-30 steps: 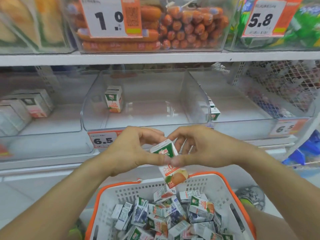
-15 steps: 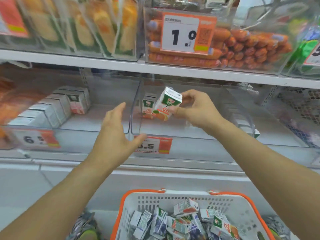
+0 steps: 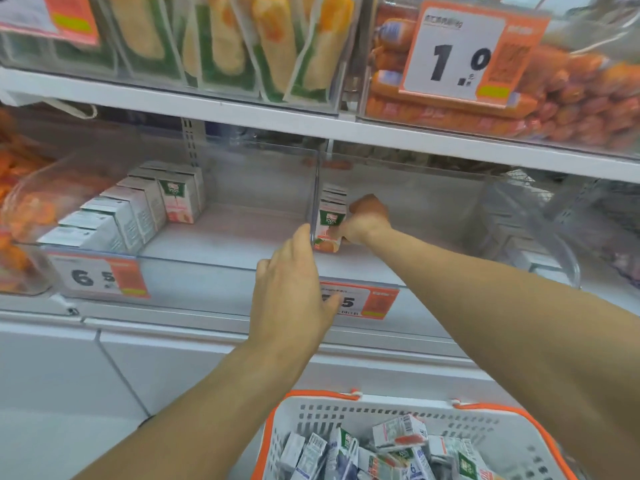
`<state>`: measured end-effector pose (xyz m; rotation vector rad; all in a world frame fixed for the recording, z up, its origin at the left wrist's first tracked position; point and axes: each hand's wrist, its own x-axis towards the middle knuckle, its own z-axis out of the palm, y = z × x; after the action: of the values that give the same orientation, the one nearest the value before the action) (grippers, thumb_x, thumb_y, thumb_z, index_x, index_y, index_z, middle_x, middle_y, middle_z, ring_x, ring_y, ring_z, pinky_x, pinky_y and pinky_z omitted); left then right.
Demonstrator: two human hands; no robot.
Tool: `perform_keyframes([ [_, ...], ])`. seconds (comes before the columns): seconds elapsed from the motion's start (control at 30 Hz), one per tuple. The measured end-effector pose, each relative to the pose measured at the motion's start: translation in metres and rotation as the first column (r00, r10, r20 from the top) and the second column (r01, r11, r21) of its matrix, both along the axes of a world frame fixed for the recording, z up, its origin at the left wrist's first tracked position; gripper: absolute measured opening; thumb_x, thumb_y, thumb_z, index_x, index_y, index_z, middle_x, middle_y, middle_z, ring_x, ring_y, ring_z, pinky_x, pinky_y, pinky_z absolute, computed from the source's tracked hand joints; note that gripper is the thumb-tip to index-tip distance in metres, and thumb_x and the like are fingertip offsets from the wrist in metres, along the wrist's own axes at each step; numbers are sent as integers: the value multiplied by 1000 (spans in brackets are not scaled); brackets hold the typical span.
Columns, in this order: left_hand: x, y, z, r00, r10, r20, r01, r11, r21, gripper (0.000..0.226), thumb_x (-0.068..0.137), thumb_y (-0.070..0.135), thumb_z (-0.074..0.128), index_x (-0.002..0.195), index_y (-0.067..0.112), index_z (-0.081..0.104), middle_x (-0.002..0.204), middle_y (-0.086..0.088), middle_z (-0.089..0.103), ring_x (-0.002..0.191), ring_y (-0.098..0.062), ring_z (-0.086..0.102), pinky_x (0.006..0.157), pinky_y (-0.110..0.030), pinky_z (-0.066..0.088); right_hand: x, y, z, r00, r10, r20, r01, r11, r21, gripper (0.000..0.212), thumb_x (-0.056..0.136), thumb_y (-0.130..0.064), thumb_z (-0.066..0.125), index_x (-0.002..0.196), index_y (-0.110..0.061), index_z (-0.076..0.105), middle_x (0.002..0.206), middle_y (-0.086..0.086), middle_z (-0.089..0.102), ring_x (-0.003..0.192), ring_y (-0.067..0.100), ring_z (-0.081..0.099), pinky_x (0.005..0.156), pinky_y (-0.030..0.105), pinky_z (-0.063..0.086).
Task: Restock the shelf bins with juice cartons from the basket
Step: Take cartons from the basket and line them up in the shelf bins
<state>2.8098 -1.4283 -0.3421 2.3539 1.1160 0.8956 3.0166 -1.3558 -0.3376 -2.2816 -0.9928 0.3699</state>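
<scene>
White basket [image 3: 377, 415] with orange rim; green, white and orange carton [image 3: 329, 226]; orange-and-white price tag [image 3: 360, 302]; orange sausages [image 3: 571, 98].

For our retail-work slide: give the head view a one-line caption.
Right hand sets a juice carton in the clear shelf bin; left hand steadies its front, basket below.

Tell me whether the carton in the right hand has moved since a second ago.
Yes. The juice carton held by the right hand went from above the basket up into the clear middle bin, now standing before the carton already there.
</scene>
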Motion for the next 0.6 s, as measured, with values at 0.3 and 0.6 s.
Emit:
perform_keyframes([
  [0.3, -2, 0, 1, 1000, -21, 18, 21, 1000, -14, 89, 71, 34, 86, 142, 23, 34, 133, 5, 55, 120, -20, 47, 102, -34, 41, -5, -5, -2, 998, 42, 42, -42, 999, -3, 45, 69, -30, 88, 104, -12, 67, 105, 2, 73, 99, 18, 70, 61, 17, 47],
  [0.6, -6, -16, 22, 998, -10, 54, -2, 976, 217, 92, 76, 31, 78, 148, 8, 27, 136, -11, 42, 126, -29, 37, 106, -38, 33, -39, -160, 70, 960, 254, -115, -195, 906, 376, 18, 80, -7, 79, 77, -14, 63, 74, 8, 67, 67, 19, 69, 63, 34, 58],
])
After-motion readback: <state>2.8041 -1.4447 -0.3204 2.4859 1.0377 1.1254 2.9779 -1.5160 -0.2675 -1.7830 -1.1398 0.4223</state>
